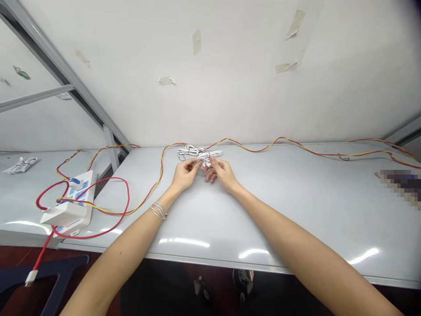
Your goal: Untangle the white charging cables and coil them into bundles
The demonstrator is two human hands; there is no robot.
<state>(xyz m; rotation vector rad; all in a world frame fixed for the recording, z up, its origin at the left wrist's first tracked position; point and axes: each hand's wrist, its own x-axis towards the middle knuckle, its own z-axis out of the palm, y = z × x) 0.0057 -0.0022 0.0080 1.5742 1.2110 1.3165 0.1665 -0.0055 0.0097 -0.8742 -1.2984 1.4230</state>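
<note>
Nearest the lens, your bare left forearm (112,267) and right forearm (305,250) rise from the lower corners over a glossy pale-grey table (263,210); thin silver bracelets (159,210) circle the left wrist. Your left hand (186,173) and right hand (223,172) meet near the table's far edge, the fingers of each curled closed and pinching, from either side, a coiled bundle of white cable (199,153) that lies on the tabletop. Just behind the bundle, a twisted red-and-yellow wire (279,138) snakes along the far edge, then runs left to a white plastic power strip (67,206) with blue markings, too small to read. Looped around the strip, a red cable (95,236) drops past the near edge and ends in a white plug (31,277). A small packet of white cable (21,166) lies at the far left, beyond a grey metal frame bar (110,147). A pixelated dark object (401,186) sits at the right.
</note>
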